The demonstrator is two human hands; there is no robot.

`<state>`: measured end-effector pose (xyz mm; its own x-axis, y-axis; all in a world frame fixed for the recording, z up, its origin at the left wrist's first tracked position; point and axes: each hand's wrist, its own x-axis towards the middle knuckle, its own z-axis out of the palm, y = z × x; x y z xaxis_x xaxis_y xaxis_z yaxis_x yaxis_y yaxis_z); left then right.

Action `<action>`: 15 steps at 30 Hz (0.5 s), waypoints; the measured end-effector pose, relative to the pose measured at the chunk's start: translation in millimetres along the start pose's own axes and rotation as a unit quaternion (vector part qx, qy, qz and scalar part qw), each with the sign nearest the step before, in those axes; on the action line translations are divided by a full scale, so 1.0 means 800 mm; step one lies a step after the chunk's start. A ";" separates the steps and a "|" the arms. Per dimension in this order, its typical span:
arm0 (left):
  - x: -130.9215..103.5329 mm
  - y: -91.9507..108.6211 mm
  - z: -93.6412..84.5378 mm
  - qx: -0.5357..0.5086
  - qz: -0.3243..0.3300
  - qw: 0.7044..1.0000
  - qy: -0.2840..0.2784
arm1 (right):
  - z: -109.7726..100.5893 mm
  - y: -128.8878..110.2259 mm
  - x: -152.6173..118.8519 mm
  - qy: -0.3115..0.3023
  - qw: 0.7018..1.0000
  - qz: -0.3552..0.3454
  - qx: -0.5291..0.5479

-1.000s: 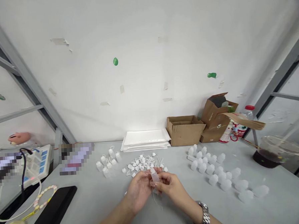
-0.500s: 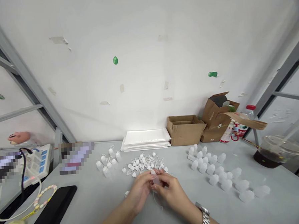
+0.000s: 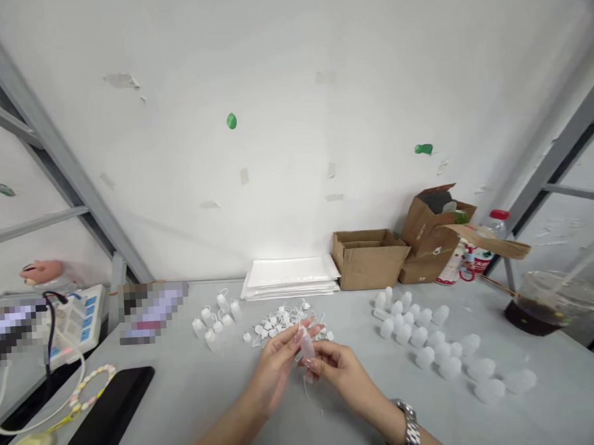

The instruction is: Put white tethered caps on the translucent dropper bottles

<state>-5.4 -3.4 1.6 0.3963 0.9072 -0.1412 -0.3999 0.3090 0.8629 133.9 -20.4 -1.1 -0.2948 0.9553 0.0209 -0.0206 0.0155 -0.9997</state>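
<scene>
A small translucent plastic bottle (image 3: 307,347) is held between my two hands, slightly tilted. My left hand (image 3: 277,366) pinches it near its upper end, while my right hand (image 3: 339,370) grips its lower part. Under the right fingertips a thin white strap (image 3: 306,389) hangs down; what it is joined to is mostly hidden. Just behind my hands lies a heap of white caps with straps (image 3: 282,321). Left of the heap stand several capped bottles with loops (image 3: 216,323). Over to the right are rows of small translucent bottles (image 3: 420,336).
White flat packets (image 3: 290,276) are stacked by the wall, beside an open cardboard box (image 3: 371,262) and a brown paper bag (image 3: 430,242). A lidded drink cup (image 3: 535,309) stands far right. At left lie a black pad (image 3: 108,418), a power strip (image 3: 86,326) and a beaded strap (image 3: 94,386).
My left fingers have opened out a little and moved up along the bottle, so more of it shows. My right hand has shifted slightly right and down.
</scene>
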 end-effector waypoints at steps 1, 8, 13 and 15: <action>-0.001 0.000 0.001 -0.012 0.004 1.000 -0.009 | 0.000 0.002 0.001 0.015 1.000 0.006 0.007; -0.003 -0.010 0.004 -0.048 0.013 0.999 -0.011 | 0.003 0.012 -0.004 0.122 0.983 -0.044 -0.127; -0.002 -0.014 0.007 -0.061 0.020 0.998 0.003 | 0.005 0.023 -0.006 0.173 0.953 -0.101 -0.226; -0.003 -0.013 0.008 -0.063 0.018 0.998 0.006 | 0.005 0.029 -0.006 0.186 0.940 -0.132 -0.255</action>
<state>3.4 -10.4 -4.3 0.3702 0.9215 -0.1173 -0.5145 0.3086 0.8000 131.4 -26.0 -24.1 0.0119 0.9343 0.3564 0.4422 0.3148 -0.8399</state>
